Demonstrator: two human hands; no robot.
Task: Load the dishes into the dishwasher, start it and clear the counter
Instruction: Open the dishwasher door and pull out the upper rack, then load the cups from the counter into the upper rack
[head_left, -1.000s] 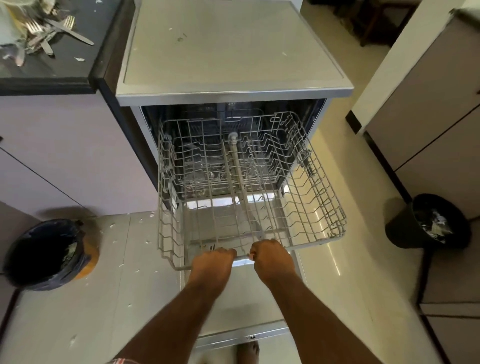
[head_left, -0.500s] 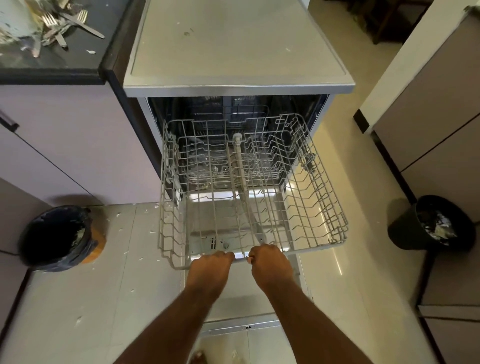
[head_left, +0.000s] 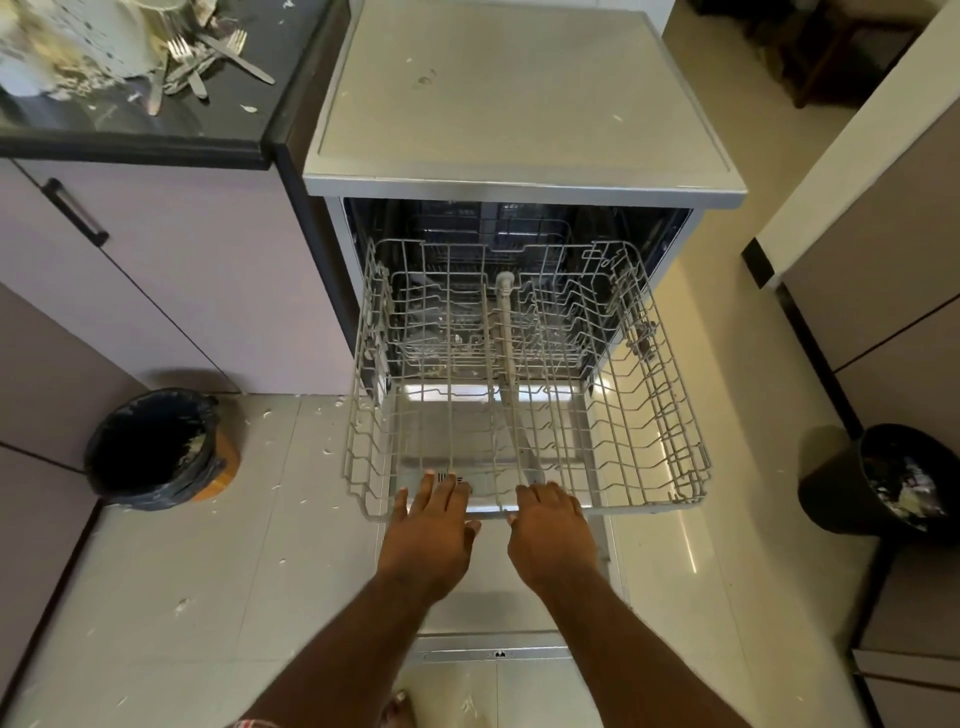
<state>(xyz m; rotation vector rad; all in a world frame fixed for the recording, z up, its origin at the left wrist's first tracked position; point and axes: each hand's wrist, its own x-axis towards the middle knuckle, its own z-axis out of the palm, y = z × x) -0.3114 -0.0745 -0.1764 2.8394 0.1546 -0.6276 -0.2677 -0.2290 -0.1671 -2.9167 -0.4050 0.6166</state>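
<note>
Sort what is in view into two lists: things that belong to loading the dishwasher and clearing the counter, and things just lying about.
Belongs to the job:
- dishwasher, door down
- upper rack, pulled out, no dishes in it
- forks on the counter
- left hand and right hand, fingers straight at the rack's front rim

Just lying about:
- lined bin
- black bin
- scraps on the floor

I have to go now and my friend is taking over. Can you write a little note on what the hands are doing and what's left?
Left hand: open, fingers straight, at the front rim of the rack.
Right hand: open, fingers over the same rim.
Dishwasher: door down, upper rack pulled out, nothing in it.
Forks and messy dishes sit on the black counter, to the left.
Done: dishwasher opened, rack out.
Left: load dishes and forks, push rack in, shut door, start it, clear the counter.
</note>
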